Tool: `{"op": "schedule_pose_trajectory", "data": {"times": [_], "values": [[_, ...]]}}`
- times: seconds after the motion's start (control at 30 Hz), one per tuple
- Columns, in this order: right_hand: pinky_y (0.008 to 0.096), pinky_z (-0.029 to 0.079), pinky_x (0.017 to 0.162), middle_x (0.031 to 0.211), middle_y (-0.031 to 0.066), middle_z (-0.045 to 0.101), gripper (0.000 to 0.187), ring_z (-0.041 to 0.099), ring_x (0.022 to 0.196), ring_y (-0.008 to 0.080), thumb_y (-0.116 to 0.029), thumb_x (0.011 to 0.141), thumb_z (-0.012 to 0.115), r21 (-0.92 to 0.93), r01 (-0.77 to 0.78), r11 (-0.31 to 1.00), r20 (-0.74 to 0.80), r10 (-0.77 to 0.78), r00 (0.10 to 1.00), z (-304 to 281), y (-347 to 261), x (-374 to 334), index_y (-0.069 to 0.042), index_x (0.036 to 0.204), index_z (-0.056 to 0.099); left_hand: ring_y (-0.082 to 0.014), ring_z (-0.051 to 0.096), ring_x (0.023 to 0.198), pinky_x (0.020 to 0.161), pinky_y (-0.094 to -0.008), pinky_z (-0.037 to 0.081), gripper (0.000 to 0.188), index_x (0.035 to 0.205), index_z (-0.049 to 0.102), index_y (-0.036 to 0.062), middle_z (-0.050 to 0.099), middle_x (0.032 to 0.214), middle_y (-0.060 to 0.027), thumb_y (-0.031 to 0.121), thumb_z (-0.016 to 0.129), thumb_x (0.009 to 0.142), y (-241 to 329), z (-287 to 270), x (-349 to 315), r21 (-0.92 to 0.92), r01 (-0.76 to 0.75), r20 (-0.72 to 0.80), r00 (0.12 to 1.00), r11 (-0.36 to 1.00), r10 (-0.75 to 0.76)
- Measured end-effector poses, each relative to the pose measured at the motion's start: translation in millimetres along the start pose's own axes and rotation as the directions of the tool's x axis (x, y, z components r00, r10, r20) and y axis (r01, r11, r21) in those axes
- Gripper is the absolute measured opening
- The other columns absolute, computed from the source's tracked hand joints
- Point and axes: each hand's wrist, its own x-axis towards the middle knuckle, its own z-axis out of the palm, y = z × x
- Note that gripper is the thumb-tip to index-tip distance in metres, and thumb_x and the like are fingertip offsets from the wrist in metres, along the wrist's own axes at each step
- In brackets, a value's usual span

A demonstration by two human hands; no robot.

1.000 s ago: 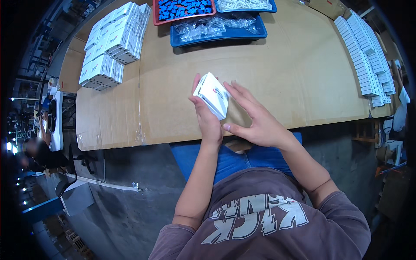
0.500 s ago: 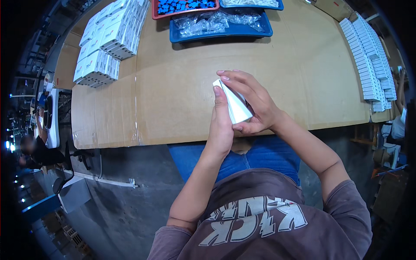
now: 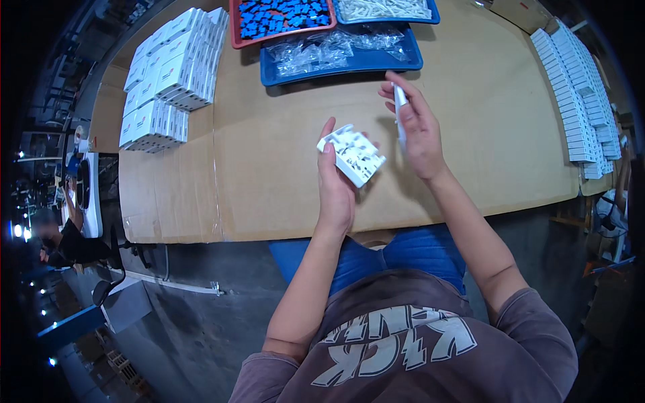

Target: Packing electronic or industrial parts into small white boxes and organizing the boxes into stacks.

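Note:
My left hand [image 3: 333, 191] is closed around a white plastic housing [image 3: 354, 157], held tilted above the table. Its exposed inside faces up, with dark gaps and raised parts showing. Off to its right, my right hand [image 3: 423, 142] grips a thin white flat cover [image 3: 401, 111], seen nearly edge-on. The cover and the housing are apart. Some fingers of the left hand are hidden behind the housing.
A cardboard-topped table [image 3: 282, 201] lies under my hands. Beyond are a blue tray [image 3: 342, 79] of clear plastic pieces, a red tray [image 3: 236, 33] of blue parts and another blue tray [image 3: 435, 13] of white parts. White units stand stacked left [image 3: 171, 67] and right [image 3: 571, 101].
The white piece held between both hands has come apart. My right hand has moved up and right with the cover, while the left keeps the housing, its inside now showing.

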Motion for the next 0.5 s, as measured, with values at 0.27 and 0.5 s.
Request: {"op": "schedule_pose_trajectory", "data": {"times": [0.27,0.5], "values": [[0.0438,0.045,0.114,0.130,0.0126,0.063,0.032,0.059,0.129,0.0296,-0.008,0.081,0.086,-0.377,0.020,0.926,0.037,-0.007,0.999,-43.5,17.4,-57.1,-0.007,0.106,0.067,-0.0339,0.047,0.144,0.120,-0.0429,0.035,0.058,0.155,0.035,-0.0031,0.047,0.154,-0.0228,0.030,0.043,0.109,-25.3,-81.1,-14.6,0.620,-0.439,0.162,0.883,0.650,0.441],[0.0765,0.020,0.119,0.145,0.0077,0.061,0.034,0.049,0.146,0.0336,-0.028,0.077,0.091,-0.671,0.206,0.713,0.418,0.134,0.899,-48.1,-17.1,-105.1,-0.013,0.100,0.072,-0.0381,0.039,0.150,0.123,-0.0659,0.015,0.045,0.139,0.068,0.0179,0.051,0.153,-0.0139,0.007,0.060,0.095,2.1,-89.3,-46.6,0.965,-0.256,0.262,0.930,-0.057,0.259]]}}
